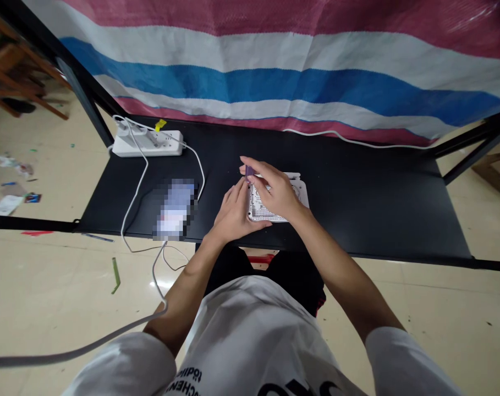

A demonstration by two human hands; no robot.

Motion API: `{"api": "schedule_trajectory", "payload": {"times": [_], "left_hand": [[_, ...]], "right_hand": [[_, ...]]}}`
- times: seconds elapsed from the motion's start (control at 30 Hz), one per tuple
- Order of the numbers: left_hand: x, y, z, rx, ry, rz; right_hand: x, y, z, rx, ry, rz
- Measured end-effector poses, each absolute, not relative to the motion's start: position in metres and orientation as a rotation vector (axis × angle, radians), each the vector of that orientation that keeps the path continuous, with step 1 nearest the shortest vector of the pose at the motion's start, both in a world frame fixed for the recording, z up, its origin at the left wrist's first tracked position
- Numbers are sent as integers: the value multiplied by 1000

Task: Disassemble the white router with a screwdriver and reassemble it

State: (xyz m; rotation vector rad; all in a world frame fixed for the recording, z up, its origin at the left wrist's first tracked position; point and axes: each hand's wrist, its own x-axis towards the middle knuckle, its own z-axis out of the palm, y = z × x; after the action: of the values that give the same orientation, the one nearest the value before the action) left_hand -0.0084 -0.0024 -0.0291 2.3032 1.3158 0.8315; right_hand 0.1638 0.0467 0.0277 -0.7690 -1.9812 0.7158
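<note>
A white perforated tray (301, 193) lies on the black table, partly hidden by my hands, with small white pieces in it. My left hand (236, 212) rests along the tray's left edge, its thumb stretched along the near edge and its fingers pointing away from me. Over the tray's far left corner, my right hand (273, 187) pinches a small purple object (248, 171) between thumb and fingers. What that object is cannot be made out.
On the black table (377, 203), a white power strip (169, 144) stands at the back left. A blurred-out phone (175, 209) with a cable lies left of my hands. A striped sheet (266, 82) hangs behind, with a white cable along its foot.
</note>
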Motion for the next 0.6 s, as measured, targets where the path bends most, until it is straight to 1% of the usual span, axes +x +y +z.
{"api": "schedule_trajectory", "payload": {"times": [0.17, 0.3, 0.47, 0.6], "left_hand": [[-8, -2, -31, 2307, 1330, 843], [-9, -2, -31, 2307, 1308, 846], [-10, -2, -32, 2280, 1323, 845], [-10, -2, -31, 2271, 1313, 828]], "right_hand": [[161, 46, 25, -824, -1889, 567], [162, 44, 21, -766, -1904, 611], [162, 43, 20, -825, -1819, 507], [163, 43, 26, -818, -1905, 596]]}}
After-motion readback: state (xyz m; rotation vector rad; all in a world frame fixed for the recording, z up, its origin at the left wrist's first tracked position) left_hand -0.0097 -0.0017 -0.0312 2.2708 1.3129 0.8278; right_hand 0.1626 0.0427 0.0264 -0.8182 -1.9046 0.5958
